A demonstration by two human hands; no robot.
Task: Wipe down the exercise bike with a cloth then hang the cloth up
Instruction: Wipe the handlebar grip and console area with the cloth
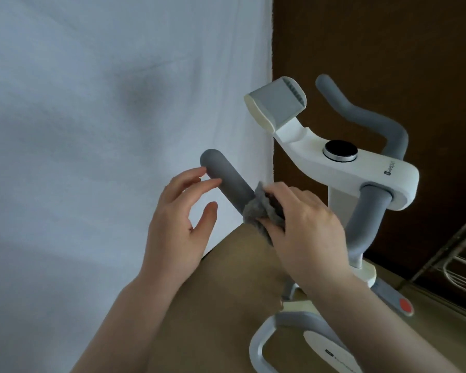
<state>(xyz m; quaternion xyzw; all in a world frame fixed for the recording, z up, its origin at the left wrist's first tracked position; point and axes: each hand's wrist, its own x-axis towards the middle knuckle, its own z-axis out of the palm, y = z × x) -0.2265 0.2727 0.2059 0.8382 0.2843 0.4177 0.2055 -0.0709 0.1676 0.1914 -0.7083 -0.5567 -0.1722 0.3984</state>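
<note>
A white exercise bike [371, 168] with grey padded handlebars fills the right half of the view. Its left handlebar grip [226, 179] points toward me and to the left. My right hand [304, 227] grips a grey fluffy cloth [256, 208] wrapped around that grip, partway along it. My left hand [178, 219] hovers just left of the grip's free end with its fingers spread and relaxed, fingertips near the foam, holding nothing. The cloth's far side is hidden under my right hand.
A white sheet [105, 130] hangs on the left, a dark brown wall [388, 49] stands behind the bike. A metal wire rack [463, 259] stands at the right edge. The bike has a tablet holder [277, 103], a round knob [340, 153] and a red-dotted lever [404, 305] below.
</note>
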